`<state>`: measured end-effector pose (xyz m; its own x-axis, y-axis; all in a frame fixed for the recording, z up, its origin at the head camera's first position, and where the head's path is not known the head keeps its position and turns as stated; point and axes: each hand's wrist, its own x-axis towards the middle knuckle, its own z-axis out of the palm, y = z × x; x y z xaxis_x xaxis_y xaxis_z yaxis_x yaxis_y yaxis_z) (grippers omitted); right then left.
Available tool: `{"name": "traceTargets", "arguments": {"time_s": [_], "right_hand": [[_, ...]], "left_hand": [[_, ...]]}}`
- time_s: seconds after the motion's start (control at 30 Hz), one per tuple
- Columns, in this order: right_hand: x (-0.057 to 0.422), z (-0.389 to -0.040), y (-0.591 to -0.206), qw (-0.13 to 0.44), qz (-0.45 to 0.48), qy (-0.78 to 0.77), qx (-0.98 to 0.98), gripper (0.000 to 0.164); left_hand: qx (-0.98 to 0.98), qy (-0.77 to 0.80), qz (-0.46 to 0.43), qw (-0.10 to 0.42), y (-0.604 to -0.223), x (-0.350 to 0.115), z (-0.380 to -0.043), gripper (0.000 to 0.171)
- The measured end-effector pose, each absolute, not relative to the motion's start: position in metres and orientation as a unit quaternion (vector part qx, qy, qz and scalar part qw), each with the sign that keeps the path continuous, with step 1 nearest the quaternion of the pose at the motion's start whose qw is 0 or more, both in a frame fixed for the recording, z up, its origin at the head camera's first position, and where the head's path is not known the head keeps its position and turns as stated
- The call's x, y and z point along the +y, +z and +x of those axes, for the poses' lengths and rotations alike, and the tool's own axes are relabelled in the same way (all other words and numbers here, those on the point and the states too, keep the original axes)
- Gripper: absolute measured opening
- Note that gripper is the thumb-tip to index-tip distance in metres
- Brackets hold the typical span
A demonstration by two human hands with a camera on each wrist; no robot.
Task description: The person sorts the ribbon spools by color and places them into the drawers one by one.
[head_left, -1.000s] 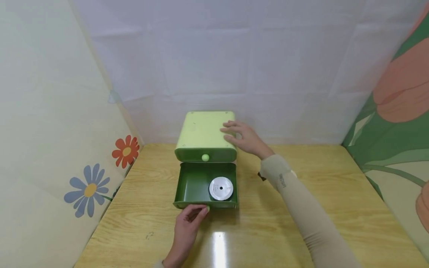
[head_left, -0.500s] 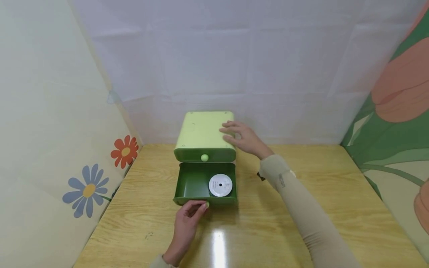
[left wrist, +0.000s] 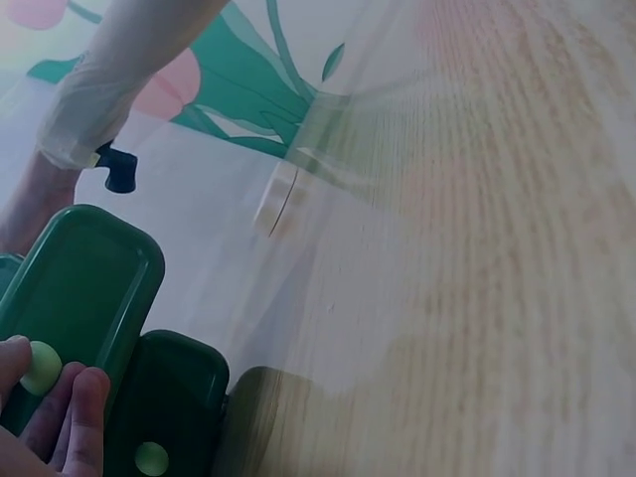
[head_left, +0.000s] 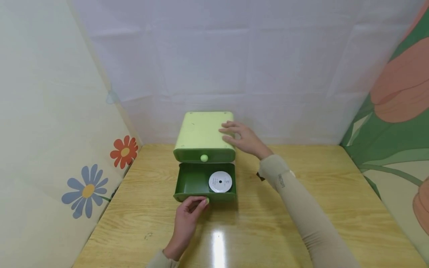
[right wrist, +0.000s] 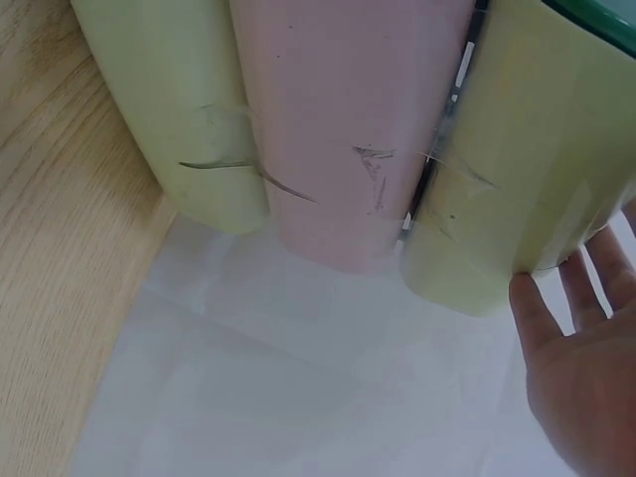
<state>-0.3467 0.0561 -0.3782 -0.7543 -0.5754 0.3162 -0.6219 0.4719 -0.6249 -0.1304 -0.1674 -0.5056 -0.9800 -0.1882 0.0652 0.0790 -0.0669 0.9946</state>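
A small light green drawer cabinet stands near the back wall, its dark green drawer pulled partly out. Inside the drawer, at the right, lies a round silver-white disc with a dark centre hole. My left hand pinches the drawer's pale green knob between thumb and fingers. Above it, the upper drawer with its own knob is closed. My right hand rests with spread fingers on the cabinet's top right edge. The right wrist view shows stacked tiers, a pink tier between two light green ones.
A wooden table carries the cabinet. A white thing lies on the tabletop, mostly hidden by the right sleeve in the head view. A white sheet hangs behind; flower-patterned panels flank the table.
My left hand has moved away from me, and the drawer has slid further into the cabinet with the disc inside. The right hand stays on the cabinet top.
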Motion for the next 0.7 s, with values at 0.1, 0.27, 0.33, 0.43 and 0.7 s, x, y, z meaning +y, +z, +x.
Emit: {"name": "traceTargets", "arguments": {"time_s": [0.1,0.27,0.33,0.43,0.7], "right_hand": [[0.057,-0.347,-0.379,0.031,0.351,0.378,-0.856,0.047],[0.059,-0.346,-0.379,0.028,0.345,0.384,-0.856,0.047],[0.06,-0.345,-0.379,0.027,0.344,0.384,-0.856,0.048],[0.06,-0.344,-0.379,0.024,0.345,0.385,-0.856,0.048],[0.059,-0.344,-0.378,0.027,0.346,0.381,-0.857,0.048]], "left_hand": [[-0.675,-0.731,0.04,0.091,-0.506,-0.168,-0.133,0.018],[-0.677,-0.73,0.035,0.088,-0.506,-0.167,-0.138,0.017],[-0.68,-0.727,0.033,0.09,-0.507,-0.167,-0.139,0.017],[-0.684,-0.723,0.032,0.094,-0.506,-0.167,-0.14,0.016],[-0.698,-0.71,0.027,0.094,-0.506,-0.17,-0.148,0.017]]}}
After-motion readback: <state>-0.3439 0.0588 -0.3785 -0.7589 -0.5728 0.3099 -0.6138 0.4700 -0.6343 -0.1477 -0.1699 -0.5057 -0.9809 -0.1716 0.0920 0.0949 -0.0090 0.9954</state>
